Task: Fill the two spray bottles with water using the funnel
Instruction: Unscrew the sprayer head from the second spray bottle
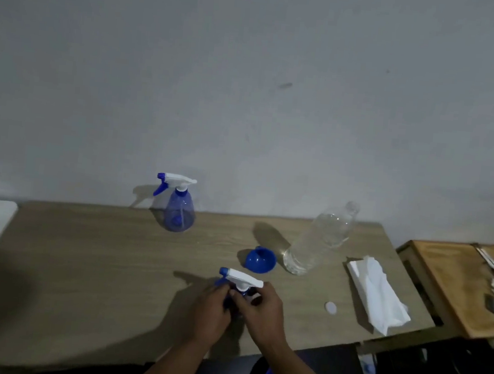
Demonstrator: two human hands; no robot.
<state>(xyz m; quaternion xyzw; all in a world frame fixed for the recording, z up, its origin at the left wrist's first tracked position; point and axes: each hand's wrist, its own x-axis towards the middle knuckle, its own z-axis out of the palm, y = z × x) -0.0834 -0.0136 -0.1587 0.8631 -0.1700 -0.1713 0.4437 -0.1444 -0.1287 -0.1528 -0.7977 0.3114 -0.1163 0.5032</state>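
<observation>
1. While both hands grip it, the near spray bottle (238, 279) stands at six o'clock on the table (81, 261); left hand (211, 311) holds the body, right hand (258, 308) pinches the neck collar.
2. Funnel (260, 260) lies unused at one o'clock, water bottle (319, 242) beside it.
3. Far spray bottle (179, 207) remains capped at eleven; filling seems unstarted.

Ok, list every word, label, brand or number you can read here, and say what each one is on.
No text can be read in this view.
Far spray bottle: no label shows.
Near spray bottle, held in both hands: no print visible on its trigger head.
Clear water bottle: no label or print shows.
Blue funnel, white cap, tissues: plain.
Small items on the side table: too blurred to tell.
</observation>
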